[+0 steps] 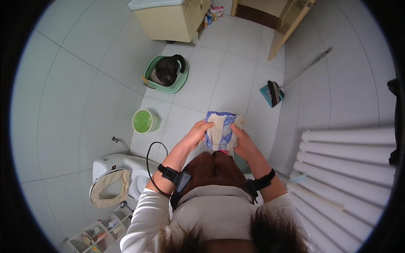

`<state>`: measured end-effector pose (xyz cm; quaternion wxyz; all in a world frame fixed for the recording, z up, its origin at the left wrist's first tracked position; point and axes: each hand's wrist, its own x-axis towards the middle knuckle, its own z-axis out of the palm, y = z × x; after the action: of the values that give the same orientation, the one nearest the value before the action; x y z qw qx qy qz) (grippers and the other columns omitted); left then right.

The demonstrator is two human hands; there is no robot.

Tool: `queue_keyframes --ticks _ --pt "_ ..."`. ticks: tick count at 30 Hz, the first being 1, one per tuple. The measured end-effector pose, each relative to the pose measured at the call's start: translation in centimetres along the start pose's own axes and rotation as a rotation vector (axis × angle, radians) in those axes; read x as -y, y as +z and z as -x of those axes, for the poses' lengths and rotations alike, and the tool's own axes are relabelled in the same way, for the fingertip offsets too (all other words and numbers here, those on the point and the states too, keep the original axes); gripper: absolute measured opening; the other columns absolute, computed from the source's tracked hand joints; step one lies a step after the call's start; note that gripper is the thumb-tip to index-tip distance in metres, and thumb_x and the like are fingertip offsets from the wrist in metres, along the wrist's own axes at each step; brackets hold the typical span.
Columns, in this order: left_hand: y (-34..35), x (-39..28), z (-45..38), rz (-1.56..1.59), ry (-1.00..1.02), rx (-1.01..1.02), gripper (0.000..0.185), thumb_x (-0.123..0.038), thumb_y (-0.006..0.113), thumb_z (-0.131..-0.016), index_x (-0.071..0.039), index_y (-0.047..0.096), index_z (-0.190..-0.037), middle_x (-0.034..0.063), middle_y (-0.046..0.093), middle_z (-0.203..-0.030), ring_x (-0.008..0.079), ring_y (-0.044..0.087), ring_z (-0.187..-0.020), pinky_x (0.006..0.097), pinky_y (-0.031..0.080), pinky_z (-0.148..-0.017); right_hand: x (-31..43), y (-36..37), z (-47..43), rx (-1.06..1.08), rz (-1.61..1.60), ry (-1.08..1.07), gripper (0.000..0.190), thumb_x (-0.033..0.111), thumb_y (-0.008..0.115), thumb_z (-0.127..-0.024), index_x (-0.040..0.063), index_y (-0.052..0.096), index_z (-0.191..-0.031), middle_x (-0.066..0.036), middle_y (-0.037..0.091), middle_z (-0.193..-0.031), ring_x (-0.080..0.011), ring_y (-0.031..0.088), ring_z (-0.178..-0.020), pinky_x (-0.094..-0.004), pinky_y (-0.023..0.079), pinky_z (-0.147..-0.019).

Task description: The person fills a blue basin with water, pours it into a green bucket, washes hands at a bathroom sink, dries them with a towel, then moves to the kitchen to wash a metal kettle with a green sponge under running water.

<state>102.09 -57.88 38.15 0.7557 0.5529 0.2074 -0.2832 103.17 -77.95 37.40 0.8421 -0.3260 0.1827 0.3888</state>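
Note:
Between my two hands is a folded cloth (222,131), cream with blue patches and a blue edge. My left hand (200,132) grips its left side, thumb on top. On its right side my right hand (242,139) has hold of it the same way, thumb on top. The cloth is held out in front of my body, above the tiled floor (190,117). The fingers of both hands are mostly hidden under the cloth. A small bit of pink shows just below its near edge; I cannot tell what it is.
A dark cat (166,70) sits in a green litter box (179,86). Nearer stands a bucket (156,123), green inside. A toilet (104,162) and a storage rack (109,234) are at left. A broom with a dustpan (267,95) leans right, beyond a white radiator (345,158).

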Motion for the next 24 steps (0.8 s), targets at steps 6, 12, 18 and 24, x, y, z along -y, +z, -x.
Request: queue_keyframes --ticks 6,12,18,24 --pt "1.3 -6.5 -9.2 0.040 0.184 -0.054 0.025 -0.018 0.062 -0.091 -0.005 0.060 -0.112 0.0015 0.065 -0.102 0.0086 0.059 -0.090 0.0244 0.049 -0.077 10.1 0.1 -7.9 -0.160 0.502 -0.144 0.039 0.031 0.063 -0.090 0.001 0.059 -0.115 -0.006 0.064 -0.107 -0.0128 0.060 -0.096 -0.0289 0.048 -0.084" --pt "-0.7 -13.2 -21.3 0.210 0.223 -0.056 0.024 -0.019 0.055 -0.096 -0.004 0.060 -0.114 0.0051 0.065 -0.105 0.0126 0.061 -0.095 0.0272 0.049 -0.083 19.5 0.5 -16.4 -0.125 0.367 -0.212 0.033 0.017 0.066 -0.087 0.000 0.058 -0.114 -0.005 0.064 -0.105 -0.0137 0.060 -0.097 -0.0289 0.048 -0.084" --pt "1.8 -23.0 -32.3 0.073 0.152 0.012 0.032 -0.029 0.050 -0.099 -0.010 0.055 -0.124 -0.0007 0.061 -0.114 0.0093 0.056 -0.102 0.0264 0.044 -0.088 32.5 -0.9 -22.9 -0.083 0.333 -0.363 0.031 0.004 0.060 -0.085 0.004 0.056 -0.116 -0.003 0.062 -0.107 -0.0152 0.059 -0.099 -0.0302 0.047 -0.085" --pt "0.7 -31.4 -40.1 -0.005 0.072 0.090 0.039 -0.036 0.050 -0.098 -0.014 0.052 -0.129 -0.0017 0.060 -0.117 0.0089 0.053 -0.106 0.0287 0.041 -0.090 42.0 0.0 -29.9 -0.043 0.277 -0.262 0.041 0.008 0.055 -0.088 0.003 0.049 -0.129 -0.004 0.056 -0.121 -0.0156 0.055 -0.110 -0.0315 0.044 -0.094"
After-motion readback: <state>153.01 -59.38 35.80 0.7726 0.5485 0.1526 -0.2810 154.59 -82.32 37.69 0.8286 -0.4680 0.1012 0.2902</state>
